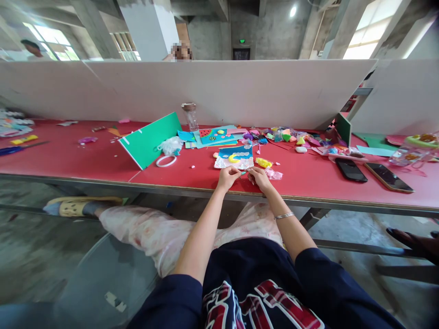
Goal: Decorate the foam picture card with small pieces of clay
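My left hand (229, 177) pinches a tiny green-teal piece of modelling clay (243, 173) at the table's front edge. Fingers bent, my right hand (258, 177) meets it from the other side and appears to grip the same piece. Just beyond both hands lies a card picture (245, 151), blue above and white clay below, with a yellow crescent (233, 158) on it. A yellow clay packet (264, 162) and a crumpled pink wrapper (274, 174) sit close to my right hand.
Behind the picture are a watermelon-decorated card (214, 135) and a heap of coloured clay packets (288, 136). To the left stand a green board (151, 141), a white ring (166, 161) and a glass jar (190, 116). Two phones (351, 170) lie right. A white partition (206, 91) backs the red table.
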Action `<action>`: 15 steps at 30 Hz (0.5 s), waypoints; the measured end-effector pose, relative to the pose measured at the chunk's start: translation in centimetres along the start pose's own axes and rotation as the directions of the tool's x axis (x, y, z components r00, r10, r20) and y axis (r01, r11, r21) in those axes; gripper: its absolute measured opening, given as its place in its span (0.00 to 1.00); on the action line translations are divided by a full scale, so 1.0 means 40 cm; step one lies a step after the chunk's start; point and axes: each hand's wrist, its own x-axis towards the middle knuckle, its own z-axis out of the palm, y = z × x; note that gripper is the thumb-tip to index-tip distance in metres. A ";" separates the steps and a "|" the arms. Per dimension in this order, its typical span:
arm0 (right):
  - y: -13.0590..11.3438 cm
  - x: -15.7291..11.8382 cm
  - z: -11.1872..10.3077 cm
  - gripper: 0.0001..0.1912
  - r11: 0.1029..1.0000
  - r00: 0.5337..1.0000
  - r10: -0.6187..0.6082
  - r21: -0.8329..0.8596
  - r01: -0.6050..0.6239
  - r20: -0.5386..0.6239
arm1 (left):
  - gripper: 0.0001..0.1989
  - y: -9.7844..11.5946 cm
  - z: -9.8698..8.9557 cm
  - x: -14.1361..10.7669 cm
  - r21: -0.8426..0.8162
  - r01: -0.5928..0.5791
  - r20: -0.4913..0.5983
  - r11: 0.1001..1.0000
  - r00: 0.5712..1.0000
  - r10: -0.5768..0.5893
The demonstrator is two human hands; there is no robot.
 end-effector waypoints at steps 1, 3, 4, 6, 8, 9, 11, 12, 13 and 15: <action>-0.002 -0.001 0.000 0.11 1.000 1.000 0.006 0.004 -0.006 -0.001 | 0.13 0.001 0.000 0.000 -0.001 0.009 0.000 1.000 1.000 -0.009; -0.004 -0.002 0.001 0.10 1.000 1.000 0.009 0.009 -0.009 0.000 | 0.13 0.002 0.001 0.000 -0.020 0.029 0.005 0.999 1.000 -0.028; -0.003 -0.002 0.001 0.11 1.000 1.000 0.006 0.010 -0.006 0.001 | 0.14 0.002 0.000 0.000 -0.025 0.035 0.009 0.999 0.999 -0.035; 0.000 0.000 0.001 0.12 1.000 1.000 -0.005 0.011 0.005 0.002 | 0.14 0.001 -0.001 -0.001 -0.009 0.034 0.014 0.999 0.999 -0.033; 0.004 0.003 0.000 0.13 1.000 1.000 -0.014 0.008 0.014 0.002 | 0.14 -0.001 -0.004 -0.001 0.034 0.019 0.007 0.999 1.000 -0.019; 0.006 0.004 0.000 0.13 1.000 1.000 -0.016 0.008 0.016 0.003 | 0.14 -0.002 -0.005 -0.001 0.058 0.008 0.001 0.998 1.000 -0.008; 0.009 0.006 -0.002 0.12 1.000 1.000 -0.014 0.010 0.014 0.006 | 0.14 -0.001 -0.007 -0.002 0.101 -0.011 -0.008 0.995 1.000 0.012; 0.009 0.006 -0.002 0.11 1.000 1.000 -0.011 0.014 0.010 0.011 | 0.14 0.001 -0.008 -0.002 0.115 -0.019 -0.008 0.993 1.000 0.020; 0.009 0.007 -0.003 0.10 1.000 1.000 -0.007 0.019 0.007 0.016 | 0.14 0.004 -0.008 -0.003 0.123 -0.027 -0.005 0.992 1.000 0.027; 0.009 0.006 -0.003 0.11 1.000 1.000 -0.003 0.028 0.002 0.023 | 0.14 0.010 -0.007 -0.003 0.116 -0.039 0.003 0.992 0.999 0.039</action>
